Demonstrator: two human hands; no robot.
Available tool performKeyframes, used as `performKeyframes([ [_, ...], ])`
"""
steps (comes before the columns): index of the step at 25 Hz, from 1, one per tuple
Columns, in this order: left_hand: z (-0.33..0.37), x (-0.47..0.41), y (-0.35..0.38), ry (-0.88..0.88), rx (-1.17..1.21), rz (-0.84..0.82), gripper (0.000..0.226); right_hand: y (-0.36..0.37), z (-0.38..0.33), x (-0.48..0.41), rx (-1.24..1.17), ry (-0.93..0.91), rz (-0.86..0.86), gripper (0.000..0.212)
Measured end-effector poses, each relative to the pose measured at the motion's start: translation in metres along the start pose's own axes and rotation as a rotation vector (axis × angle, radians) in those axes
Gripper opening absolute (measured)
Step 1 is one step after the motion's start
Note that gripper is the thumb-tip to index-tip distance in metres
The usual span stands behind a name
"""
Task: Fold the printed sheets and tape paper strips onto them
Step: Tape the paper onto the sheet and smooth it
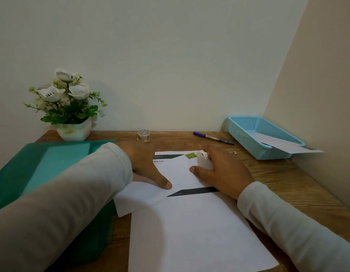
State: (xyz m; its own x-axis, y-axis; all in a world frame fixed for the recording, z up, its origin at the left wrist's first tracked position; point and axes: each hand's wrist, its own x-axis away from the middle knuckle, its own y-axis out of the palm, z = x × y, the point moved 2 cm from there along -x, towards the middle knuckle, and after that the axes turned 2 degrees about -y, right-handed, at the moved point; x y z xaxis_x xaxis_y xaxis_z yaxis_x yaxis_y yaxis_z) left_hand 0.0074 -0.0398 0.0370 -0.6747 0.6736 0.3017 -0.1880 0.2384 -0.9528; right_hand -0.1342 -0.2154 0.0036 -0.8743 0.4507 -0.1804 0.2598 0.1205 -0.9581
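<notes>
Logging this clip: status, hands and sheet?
Left hand and right hand flat, pressing folded sheet. Tape roll untouched behind them. Nothing blocking.

head view, looking down, near desk (288,177)

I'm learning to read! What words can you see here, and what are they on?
"ixed nu": on the printed sheet, cut off at both ends, beside the left hand.
Small line above it: too blurred to read.
Print in the dark band: too small to read.
Lettering on the pen: blurred.
Marks on the tape roll: unreadable.
Green logo: unreadable.
</notes>
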Motion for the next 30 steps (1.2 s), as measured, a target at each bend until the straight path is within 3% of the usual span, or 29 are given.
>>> performKeyframes([
  [3, -0.007, -0.003, -0.002, 0.028, 0.062, -0.040, 0.102, -0.001, 0.000, 0.000, -0.024, 0.005, -0.007, 0.078],
  [8, -0.014, -0.009, 0.000, 0.144, 0.246, 0.027, 0.035, 0.000, 0.007, -0.002, -0.159, 0.037, -0.001, 0.072],
  [12, -0.018, -0.005, -0.013, 0.327, 0.376, 0.144, 0.014, -0.005, 0.021, -0.007, -0.688, 0.070, 0.118, 0.068],
  [16, -0.018, -0.002, -0.022, 0.430, 0.443, 0.252, 0.005, -0.009, 0.032, -0.009, -1.126, 0.104, 0.073, 0.040],
  [19, -0.019, -0.003, -0.022, 0.432, 0.480, 0.352, 0.008, -0.008, 0.035, -0.011, -1.275, 0.115, 0.089, 0.026],
  [22, -0.028, -0.010, -0.023, 0.312, 0.521, 0.609, 0.051, -0.015, 0.037, -0.009, -1.289, 0.138, 0.198, 0.014],
  [24, -0.036, -0.013, -0.021, 0.216, 0.688, 0.717, 0.082, -0.019, 0.040, -0.008, -1.273, 0.173, 0.273, 0.017],
  [27, -0.047, -0.023, -0.012, 0.107, 1.079, 0.592, 0.097, -0.022, 0.043, -0.008, -1.268, 0.215, 0.365, 0.017],
  [30, -0.048, -0.028, -0.003, 0.140, 1.319, 0.415, 0.069, -0.025, 0.044, -0.008, -1.228, 0.229, 0.435, 0.013],
])
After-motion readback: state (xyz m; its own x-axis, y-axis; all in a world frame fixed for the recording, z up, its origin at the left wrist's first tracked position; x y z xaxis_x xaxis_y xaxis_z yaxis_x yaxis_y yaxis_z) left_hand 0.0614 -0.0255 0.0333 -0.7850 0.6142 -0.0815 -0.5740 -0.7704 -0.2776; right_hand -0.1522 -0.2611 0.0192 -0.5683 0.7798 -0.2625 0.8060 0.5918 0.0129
